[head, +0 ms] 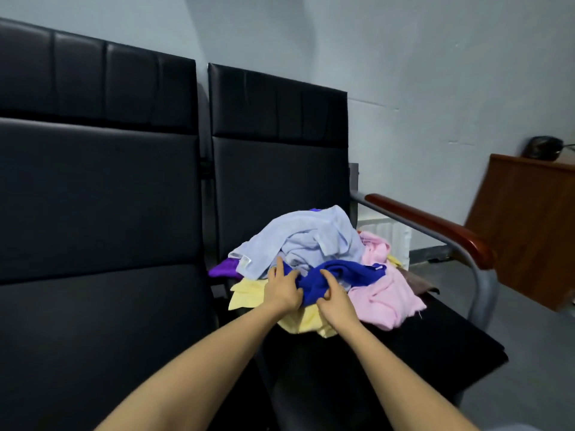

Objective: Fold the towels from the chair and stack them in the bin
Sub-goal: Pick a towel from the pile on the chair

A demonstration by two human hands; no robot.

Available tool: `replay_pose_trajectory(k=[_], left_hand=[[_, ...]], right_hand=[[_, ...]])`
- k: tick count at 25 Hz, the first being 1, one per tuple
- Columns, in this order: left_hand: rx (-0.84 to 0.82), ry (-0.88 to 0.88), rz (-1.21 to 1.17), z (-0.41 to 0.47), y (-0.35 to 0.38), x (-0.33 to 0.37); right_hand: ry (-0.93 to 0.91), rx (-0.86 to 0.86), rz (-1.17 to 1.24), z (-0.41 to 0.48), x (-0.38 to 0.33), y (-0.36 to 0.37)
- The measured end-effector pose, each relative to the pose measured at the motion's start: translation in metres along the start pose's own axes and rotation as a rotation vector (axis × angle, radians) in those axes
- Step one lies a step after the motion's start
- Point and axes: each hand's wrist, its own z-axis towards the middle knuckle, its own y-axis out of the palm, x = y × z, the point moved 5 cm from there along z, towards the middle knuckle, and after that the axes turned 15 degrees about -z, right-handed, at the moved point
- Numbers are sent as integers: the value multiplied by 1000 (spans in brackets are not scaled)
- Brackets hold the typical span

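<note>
A heap of crumpled towels lies on the black chair seat [435, 337]. On top is a light blue towel [311, 237], in front of it a dark blue towel [342, 273]. A pink towel [385, 290] spills to the right, a yellow towel [249, 295] lies underneath, and a purple towel [222, 269] peeks out at the left. My left hand [283, 290] grips the dark blue towel's left end, its forefinger stretched up against the light blue towel. My right hand [334, 298] pinches the same dark blue towel near its middle. No bin is in view.
A second black chair [93, 213] adjoins on the left. The chair with the towels has a wooden armrest [435, 227] on a grey metal frame at the right. A brown wooden cabinet [529, 225] stands beyond it, with a dark object [544, 147] on top.
</note>
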Motion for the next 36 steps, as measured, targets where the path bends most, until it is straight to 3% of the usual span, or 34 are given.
replay_pose_trajectory(k=[4, 7, 10, 14, 19, 22, 26, 31, 34, 36], left_hand=[[149, 215, -71, -1, -13, 14], [111, 350, -249, -14, -35, 29], [46, 422, -352, -27, -63, 36], [39, 451, -197, -39, -106, 45], [28, 531, 35, -73, -185, 39], [-17, 480, 196, -100, -226, 17], [30, 266, 232, -138, -288, -43], [91, 57, 314, -196, -363, -131], [64, -63, 517, -225, -369, -178], [54, -164, 524, -238, -350, -213]], right_hand=[[-12, 130, -86, 0, -8, -19], [-112, 125, -296, -5, -37, -34], [-185, 122, -275, -17, -69, -48], [-271, -7, -62, -28, -103, -64], [-437, -141, -77, -50, -168, -68], [-554, -124, -235, -66, -213, -56], [-617, -170, -373, -84, -274, -22], [-745, -304, -303, -110, -341, 42], [-760, -268, -289, -124, -355, 94], [-668, -192, -323, -136, -350, 129]])
